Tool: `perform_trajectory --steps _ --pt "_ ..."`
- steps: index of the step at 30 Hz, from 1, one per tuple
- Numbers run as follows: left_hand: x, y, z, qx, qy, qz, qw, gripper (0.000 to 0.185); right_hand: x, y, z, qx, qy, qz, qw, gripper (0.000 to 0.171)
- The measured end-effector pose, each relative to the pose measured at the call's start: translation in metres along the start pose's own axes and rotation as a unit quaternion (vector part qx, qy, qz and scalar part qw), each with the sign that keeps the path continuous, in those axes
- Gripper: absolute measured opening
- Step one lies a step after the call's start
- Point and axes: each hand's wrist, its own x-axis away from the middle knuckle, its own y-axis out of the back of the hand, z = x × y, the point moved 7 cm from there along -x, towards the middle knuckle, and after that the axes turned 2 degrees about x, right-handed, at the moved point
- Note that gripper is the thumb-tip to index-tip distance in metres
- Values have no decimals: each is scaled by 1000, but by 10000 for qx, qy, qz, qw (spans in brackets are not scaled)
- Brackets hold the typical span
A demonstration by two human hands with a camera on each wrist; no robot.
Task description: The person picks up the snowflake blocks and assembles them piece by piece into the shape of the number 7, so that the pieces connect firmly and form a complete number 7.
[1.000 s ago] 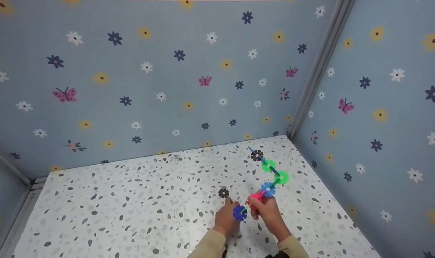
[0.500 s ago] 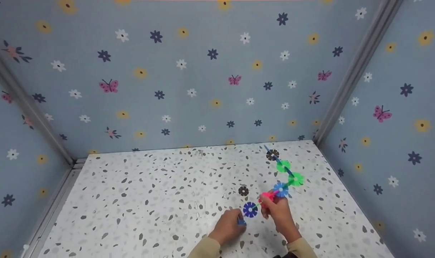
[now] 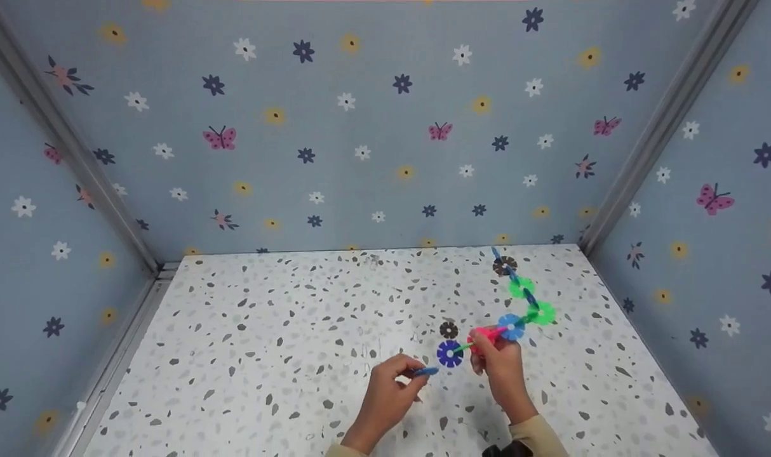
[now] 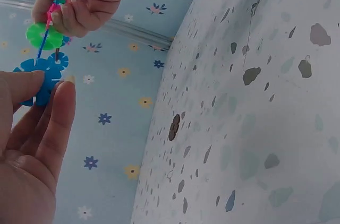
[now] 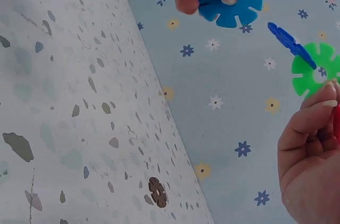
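Our right hand (image 3: 501, 371) pinches the pink end of the disc chain (image 3: 519, 304), lifting it off the bench (image 3: 265, 355). Our left hand (image 3: 385, 397) pinches a loose blue disc (image 3: 425, 370) edge-on beside the chain's dark blue end disc (image 3: 449, 353), slots facing.

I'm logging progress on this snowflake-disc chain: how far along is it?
Done: a chain of linked discs, held at its pink end by the right hand. In hand: the left hand pinches a loose light-blue disc, not yet joined. Left: one brown disc on the table.
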Motion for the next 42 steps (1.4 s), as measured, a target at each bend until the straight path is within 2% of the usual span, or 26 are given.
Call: perform_trajectory --steps 2,7,11,13,24,27,36,42 --pt "0 3 -7 -246 -364 -211 9988 6 0 0 1 -15 -10 16 10000 34" --pt "3 5 -17 -695 -990 -628 9907 6 3 -2 1 -26 -70 113 9999 37" --pt "7 4 -25 -957 -1449 -826 9813 6 5 -5 1 -188 -97 174 9996 36" --pt "8 2 -27 -1040 -1567 -860 9784 7 5 -7 0 -231 -112 182 9995 34" --pt "9 -3 -37 -1148 -1782 -1026 9719 11 8 -18 -1 -745 77 550 9957 28" --pt "10 -3 -36 -1166 -1739 -1083 9718 12 10 -21 -2 -820 66 626 9946 28" --pt "12 -6 -28 -1250 -1550 -972 9751 14 15 -25 -6 -338 35 432 9985 33" --pt "8 -13 -25 -1227 -1532 -887 9765 12 12 -14 -10 -504 -106 494 9974 34"
